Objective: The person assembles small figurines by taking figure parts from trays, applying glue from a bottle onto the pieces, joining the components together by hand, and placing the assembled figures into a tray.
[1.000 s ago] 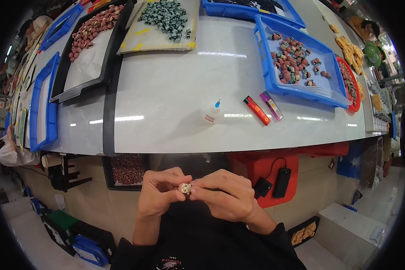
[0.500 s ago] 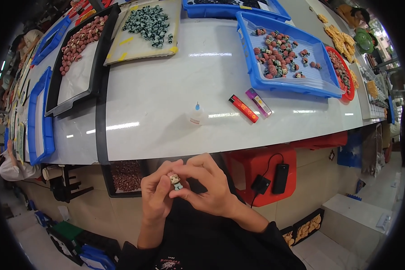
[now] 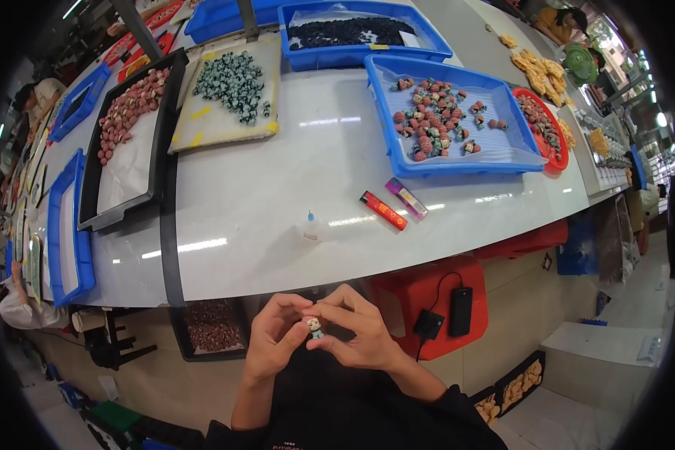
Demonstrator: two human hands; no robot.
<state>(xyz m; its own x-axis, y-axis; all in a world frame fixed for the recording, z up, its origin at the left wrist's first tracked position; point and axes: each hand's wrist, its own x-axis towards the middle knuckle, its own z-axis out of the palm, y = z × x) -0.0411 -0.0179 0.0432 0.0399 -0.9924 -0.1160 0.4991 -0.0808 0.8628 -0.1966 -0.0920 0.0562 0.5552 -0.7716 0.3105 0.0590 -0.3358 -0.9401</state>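
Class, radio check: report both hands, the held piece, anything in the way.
Left hand and right hand closed on one small figurine. Figurine pink-topped, pale blue-green below. Nothing seen blocking; blue-tipped bottle apart, on white table.

Over the white table [image 3: 240,262], one could pass between the pale board [image 3: 191,135] and the front blue tray [image 3: 465,168], until the rear blue tray [image 3: 360,59] closes the way. Before the left hand [image 3: 274,335] and right hand [image 3: 358,330], the small bottle [image 3: 308,228] and slim red item [image 3: 383,211] obstruct.
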